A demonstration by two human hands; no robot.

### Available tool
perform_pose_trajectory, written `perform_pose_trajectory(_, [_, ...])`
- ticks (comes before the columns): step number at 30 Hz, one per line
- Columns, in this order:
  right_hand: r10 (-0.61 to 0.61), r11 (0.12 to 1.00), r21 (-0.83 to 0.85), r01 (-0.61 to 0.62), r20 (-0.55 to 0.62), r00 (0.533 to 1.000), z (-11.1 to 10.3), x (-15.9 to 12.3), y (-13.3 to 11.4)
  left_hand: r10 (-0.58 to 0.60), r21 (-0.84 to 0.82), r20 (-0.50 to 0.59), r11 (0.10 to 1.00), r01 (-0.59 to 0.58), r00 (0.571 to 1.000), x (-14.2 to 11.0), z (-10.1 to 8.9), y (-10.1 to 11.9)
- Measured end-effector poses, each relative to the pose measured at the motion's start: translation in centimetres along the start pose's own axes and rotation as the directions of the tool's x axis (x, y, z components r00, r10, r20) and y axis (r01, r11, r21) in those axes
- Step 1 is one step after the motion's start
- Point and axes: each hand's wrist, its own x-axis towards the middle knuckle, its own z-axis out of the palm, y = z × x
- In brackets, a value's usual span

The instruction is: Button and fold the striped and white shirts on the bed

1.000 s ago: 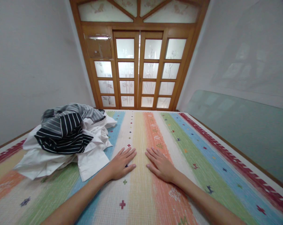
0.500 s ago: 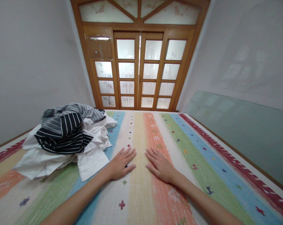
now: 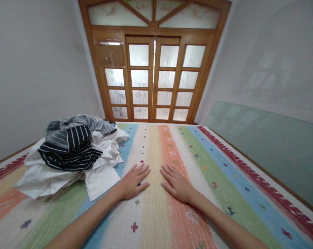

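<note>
My left hand (image 3: 134,181) lies flat, palm down, on a striped multicoloured cloth (image 3: 156,214) that covers the table or bed surface. Across the yellow stripe from it, my right hand (image 3: 177,182) rests the same way, fingers stretched out and holding nothing. A crumpled heap of clothes sits to the left, close to my left forearm. Its lower part is white fabric (image 3: 102,180); on top lies a bunched black and grey garment with white stripes (image 3: 70,141). How many pieces are in the heap I cannot tell.
Wooden doors with frosted panes (image 3: 153,79) stand beyond the far edge of the cloth. A pale green panel (image 3: 262,138) leans along the right wall. Grey walls rise on both sides.
</note>
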Motion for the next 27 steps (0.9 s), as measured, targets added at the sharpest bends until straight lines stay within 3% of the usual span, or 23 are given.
perform_pose_trajectory(27, [-0.004,1.0,0.007,0.004,-0.012,1.0,0.1,-0.02,0.02,0.002,-0.02,-0.012,1.0,-0.002,1.0,-0.02,0.08,0.0])
